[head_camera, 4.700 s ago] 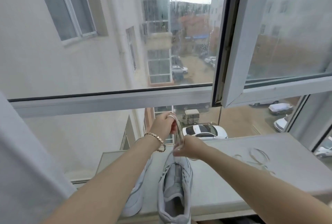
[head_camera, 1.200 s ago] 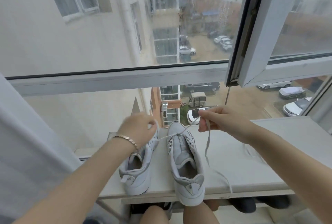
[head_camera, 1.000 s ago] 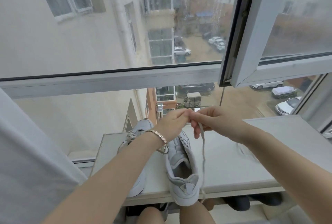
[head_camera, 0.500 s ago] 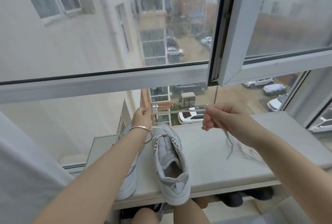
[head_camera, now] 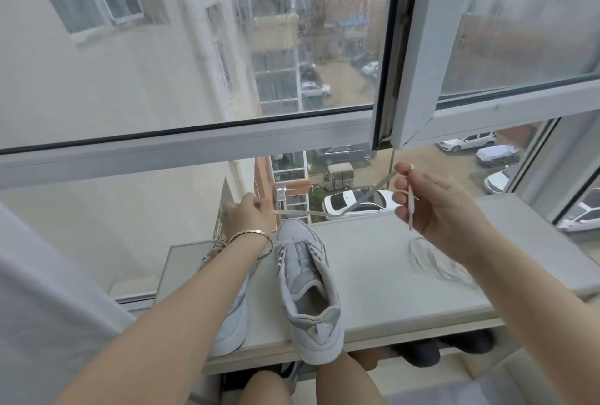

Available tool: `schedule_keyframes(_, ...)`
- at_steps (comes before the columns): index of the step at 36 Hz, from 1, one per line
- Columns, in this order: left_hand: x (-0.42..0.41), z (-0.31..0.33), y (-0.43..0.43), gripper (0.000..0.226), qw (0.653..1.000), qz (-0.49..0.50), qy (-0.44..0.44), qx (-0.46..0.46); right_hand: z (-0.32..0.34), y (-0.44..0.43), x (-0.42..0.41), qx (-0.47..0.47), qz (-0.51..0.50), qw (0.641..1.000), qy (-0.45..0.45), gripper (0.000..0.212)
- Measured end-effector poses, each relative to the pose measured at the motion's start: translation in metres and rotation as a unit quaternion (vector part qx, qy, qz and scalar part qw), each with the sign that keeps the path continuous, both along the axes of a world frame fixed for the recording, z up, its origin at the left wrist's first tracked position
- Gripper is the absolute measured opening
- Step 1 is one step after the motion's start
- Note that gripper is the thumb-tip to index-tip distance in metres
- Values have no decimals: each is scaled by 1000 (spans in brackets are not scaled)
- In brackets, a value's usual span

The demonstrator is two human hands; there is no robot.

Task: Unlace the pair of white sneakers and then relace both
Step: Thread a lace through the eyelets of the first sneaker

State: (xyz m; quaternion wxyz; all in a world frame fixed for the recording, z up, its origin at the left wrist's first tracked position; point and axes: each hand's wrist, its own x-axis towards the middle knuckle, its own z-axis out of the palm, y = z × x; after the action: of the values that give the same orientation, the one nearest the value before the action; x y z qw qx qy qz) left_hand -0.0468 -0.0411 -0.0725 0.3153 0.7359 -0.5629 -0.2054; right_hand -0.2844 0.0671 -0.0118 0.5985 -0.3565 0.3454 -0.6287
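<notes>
Left hand (head_camera: 246,219) and right hand (head_camera: 435,206) each pinch the lace (head_camera: 328,214) stretched between them, presumably to even its ends; the sneaker (head_camera: 308,284) stands on the counter (head_camera: 389,291) just below, nearer the left hand.

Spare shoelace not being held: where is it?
In the head view the spare shoelace lies on the windowsill, right of the right sneaker, below the right hand.

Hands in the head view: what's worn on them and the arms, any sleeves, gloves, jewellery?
Both hands are bare, with no gloves: left hand, right hand. No sleeves show anywhere along the arms. The left wrist carries a thin gold-toned bracelet with a finer chain-like strand beside it. No rings or watch show.
</notes>
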Motion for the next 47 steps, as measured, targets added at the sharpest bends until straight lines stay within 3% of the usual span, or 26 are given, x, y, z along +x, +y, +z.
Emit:
schedule_keyframes(6,-26,16,19,19,986,-140,21,-84,-5,-5,3,45,-180,982,39,14)
schedule_keyframes(9,-35,11,35,39,977,-199,-79,-6,-9,-3,8,40,-230,968,87,15)
schedule_keyframes(12,-41,3,54,33,943,-249,-196,100,-15,-1,15,25,-247,963,109,16)
schedule_keyframes(16,-49,-4,66,36,926,-239,-274,103,-23,-3,20,16,-257,962,93,14)
schedule_keyframes(19,-47,-3,68,25,932,-229,-256,113,-27,-5,22,-9,-244,962,123,18)
schedule_keyframes(22,-41,0,71,29,934,-229,-228,150,-30,-5,21,-25,-236,958,161,28)
schedule_keyframes(27,-28,-4,86,23,936,-257,-197,137,-57,-6,33,41,-153,967,198,25)
schedule_keyframes(30,-22,-12,90,14,937,-267,-194,116,-85,-12,49,80,-93,928,351,25)
schedule_keyframes(34,-23,-18,91,11,947,-238,-200,76,-100,-27,66,60,-18,823,565,31)
schedule_keyframes(37,-25,-21,91,12,949,-220,-219,54,-96,-39,72,64,39,788,612,21)
schedule_keyframes(41,-29,-19,89,22,948,-223,-216,65,-94,-44,70,82,94,746,654,44)
schedule_keyframes(43,-31,-18,88,26,949,-222,-214,72,-94,-42,66,87,96,724,678,44)
schedule_keyframes(47,-31,-17,86,28,954,-216,-193,75,-87,-37,32,157,-77,749,639,36)
